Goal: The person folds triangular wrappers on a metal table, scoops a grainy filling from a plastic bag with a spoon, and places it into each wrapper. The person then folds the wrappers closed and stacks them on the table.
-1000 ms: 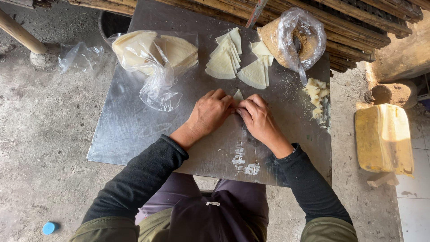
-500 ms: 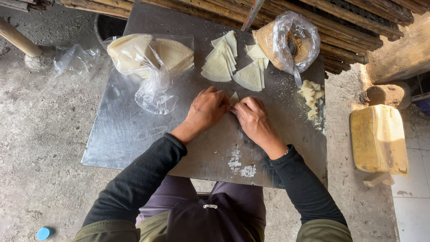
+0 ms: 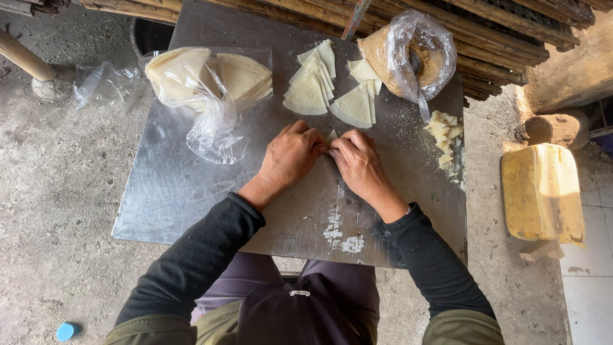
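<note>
Dough wrapper: pale triangular piece, only its tip showing, pinched between both hands at the centre of the metal sheet table. Left hand: fingers curled narrow on the wrapper's left edge, knuckles up. Right hand: fingers curled narrow on its right edge, fingertips touching those of the left. Cut wrapper stacks: two fans of wedge-shaped sheets, at 12 o'clock of the hands, apart from them. Bagged wrapper rounds: large pale sheets in loose clear plastic, at 10 o'clock. Filling bag: clear plastic around a brownish crumbly mass, at 1 o'clock, against the bamboo poles. Dough scraps: small pale heap at 3 o'clock, near the table's right edge. White flour smear: at 6 o'clock. Yellow jerrycan: on the ground, well right of the table.
</note>
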